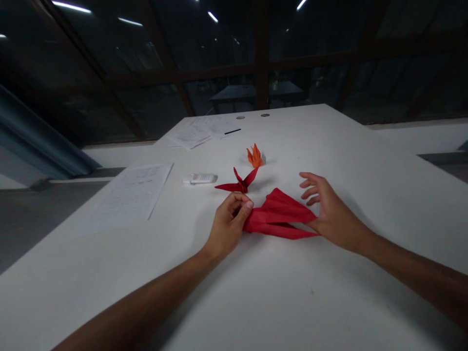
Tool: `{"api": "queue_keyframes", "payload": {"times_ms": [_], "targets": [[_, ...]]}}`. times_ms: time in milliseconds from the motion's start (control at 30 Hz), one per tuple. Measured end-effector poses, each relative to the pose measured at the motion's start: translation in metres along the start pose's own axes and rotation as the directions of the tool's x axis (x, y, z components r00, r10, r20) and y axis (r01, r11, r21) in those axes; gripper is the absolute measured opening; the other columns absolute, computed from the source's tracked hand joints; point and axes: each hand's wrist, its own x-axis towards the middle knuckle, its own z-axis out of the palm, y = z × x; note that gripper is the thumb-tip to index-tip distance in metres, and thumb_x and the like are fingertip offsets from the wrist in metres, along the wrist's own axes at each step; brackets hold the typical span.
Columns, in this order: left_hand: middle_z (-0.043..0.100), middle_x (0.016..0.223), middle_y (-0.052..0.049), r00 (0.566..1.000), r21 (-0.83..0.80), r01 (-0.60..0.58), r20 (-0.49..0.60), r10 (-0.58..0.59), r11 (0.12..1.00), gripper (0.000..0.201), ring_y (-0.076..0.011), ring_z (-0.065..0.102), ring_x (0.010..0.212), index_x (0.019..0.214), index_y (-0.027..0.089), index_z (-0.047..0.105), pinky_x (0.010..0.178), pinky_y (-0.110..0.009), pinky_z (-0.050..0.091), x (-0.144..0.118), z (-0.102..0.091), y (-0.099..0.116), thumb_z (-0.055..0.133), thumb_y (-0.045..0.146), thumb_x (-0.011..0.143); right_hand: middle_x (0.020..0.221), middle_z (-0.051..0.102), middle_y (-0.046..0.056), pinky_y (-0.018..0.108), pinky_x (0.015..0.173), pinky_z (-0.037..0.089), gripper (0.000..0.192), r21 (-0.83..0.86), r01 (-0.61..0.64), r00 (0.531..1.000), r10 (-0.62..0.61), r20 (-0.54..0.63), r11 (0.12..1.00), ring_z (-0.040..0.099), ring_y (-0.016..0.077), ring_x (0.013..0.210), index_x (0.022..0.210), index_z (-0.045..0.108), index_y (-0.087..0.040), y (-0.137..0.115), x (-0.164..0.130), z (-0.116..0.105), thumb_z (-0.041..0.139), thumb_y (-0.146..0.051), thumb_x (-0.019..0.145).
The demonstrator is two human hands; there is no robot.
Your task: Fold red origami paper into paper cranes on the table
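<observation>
A partly folded piece of red origami paper (280, 208) is held just above the white table, its long pointed flaps spreading to the right. My left hand (231, 217) pinches its left end between thumb and fingers. At the right tips, my right hand (329, 209) has its fingers spread apart, and its thumb touches or lies behind the flap ends; I cannot tell which. Just beyond my left hand stands a finished red paper crane (242, 183). A smaller orange folded paper figure (255, 157) sits behind that crane.
The white table (278, 302) stretches toward dark windows. Left of the crane lies a white tube-like item (200, 179). A written sheet (133, 190) is at the left, and more papers (201, 130) with a black pen (232, 131) lie farther back, near two round table inserts (265, 115).
</observation>
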Motion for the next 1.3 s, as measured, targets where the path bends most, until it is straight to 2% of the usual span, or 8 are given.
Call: {"api": "queue_keyframes", "payload": {"times_ms": [100, 200, 467, 700, 867, 933, 1100, 1300], "targets": [[0.055, 0.073, 0.003, 1.000, 0.001, 0.024, -0.008, -0.024, 1.000, 0.021, -0.0092, 0.047, 0.063, 0.087, 0.019, 0.056, 0.057, -0.020, 0.035, 0.001, 0.000, -0.003, 0.066, 0.036, 0.093, 0.140, 0.045, 0.014, 0.049, 0.103, 0.045, 0.070, -0.273, 0.372, 0.927, -0.342, 0.153, 0.887, 0.049, 0.0317, 0.128, 0.139, 0.052, -0.025, -0.009, 0.000, -0.012, 0.067, -0.007, 0.072], [0.056, 0.072, 0.003, 0.997, -0.010, 0.064, 0.031, -0.064, 0.998, 0.023, -0.0085, 0.048, 0.061, 0.088, 0.019, 0.056, 0.055, -0.019, 0.035, 0.002, 0.000, -0.003, 0.068, 0.038, 0.092, 0.135, 0.054, 0.015, 0.052, 0.103, 0.042, 0.048, -0.404, 0.585, 0.811, -0.513, 0.282, 0.703, 0.051, 0.0335, 0.125, 0.130, 0.060, -0.021, -0.021, -0.004, -0.016, 0.068, -0.014, 0.083], [0.053, 0.066, 0.006, 0.980, 0.027, 0.110, 0.166, -0.113, 0.994, 0.024, -0.0070, 0.043, 0.055, 0.090, 0.019, 0.057, 0.052, -0.019, 0.032, 0.001, -0.001, 0.000, 0.067, 0.040, 0.093, 0.107, 0.073, 0.010, 0.043, 0.088, 0.046, 0.023, -0.487, 0.760, 0.640, -0.625, 0.447, 0.430, 0.062, 0.0252, 0.095, 0.119, 0.068, -0.018, -0.023, -0.008, -0.004, 0.058, -0.016, 0.098], [0.063, 0.090, -0.002, 0.989, 0.054, -0.005, 0.150, -0.003, 0.999, 0.024, -0.0141, 0.057, 0.077, 0.103, 0.019, 0.057, 0.067, -0.025, 0.043, -0.001, -0.001, 0.006, 0.062, 0.042, 0.096, 0.094, 0.075, 0.007, 0.039, 0.077, 0.048, 0.011, -0.586, 0.716, 0.641, -0.690, 0.337, 0.379, 0.063, 0.0218, 0.082, 0.102, 0.070, -0.016, -0.022, -0.011, -0.003, 0.065, -0.012, 0.092], [0.056, 0.128, -0.008, 0.966, 0.213, -0.220, -0.091, 0.244, 0.952, 0.038, -0.0203, 0.054, 0.109, 0.124, 0.023, 0.052, 0.089, -0.033, 0.043, -0.010, 0.001, 0.007, 0.067, 0.039, 0.093, 0.090, 0.073, 0.010, 0.038, 0.077, 0.049, 0.002, -0.674, 0.548, 0.730, -0.677, 0.095, 0.496, 0.065, 0.0228, 0.082, 0.090, 0.067, -0.016, -0.024, -0.007, -0.010, 0.067, -0.015, 0.091], [0.057, 0.120, -0.007, 0.973, 0.178, -0.199, -0.082, 0.216, 0.964, 0.036, -0.0180, 0.055, 0.099, 0.119, 0.023, 0.052, 0.083, -0.031, 0.044, -0.016, 0.005, 0.007, 0.070, 0.038, 0.091, 0.084, 0.071, 0.009, 0.038, 0.074, 0.047, 0.006, -0.704, 0.495, 0.756, -0.652, 0.060, 0.509, 0.063, 0.0217, 0.076, 0.087, 0.066, -0.016, -0.026, -0.007, -0.011, 0.064, -0.017, 0.093], [0.064, 0.101, -0.005, 0.957, -0.072, -0.007, 0.290, 0.027, 0.997, 0.034, -0.0175, 0.060, 0.089, 0.117, 0.020, 0.056, 0.081, -0.030, 0.049, -0.031, 0.018, 0.011, 0.066, 0.044, 0.094, 0.073, 0.067, 0.002, 0.039, 0.069, 0.041, 0.011, -0.732, 0.497, 0.765, -0.633, 0.116, 0.466, 0.061, 0.0205, 0.068, 0.083, 0.064, -0.019, -0.035, -0.013, -0.005, 0.064, -0.020, 0.094], [0.068, 0.092, -0.003, 0.980, -0.198, 0.058, 0.199, -0.018, 0.978, 0.023, -0.0163, 0.063, 0.086, 0.107, 0.017, 0.066, 0.078, -0.027, 0.051, -0.023, 0.022, 0.017, 0.071, 0.033, 0.091, 0.075, 0.070, 0.001, 0.036, 0.071, 0.042, 0.011, -0.659, 0.477, 0.812, -0.578, 0.077, 0.582, 0.062, 0.0177, 0.065, 0.083, 0.062, -0.020, -0.040, -0.020, 0.006, 0.061, -0.018, 0.094]]}}
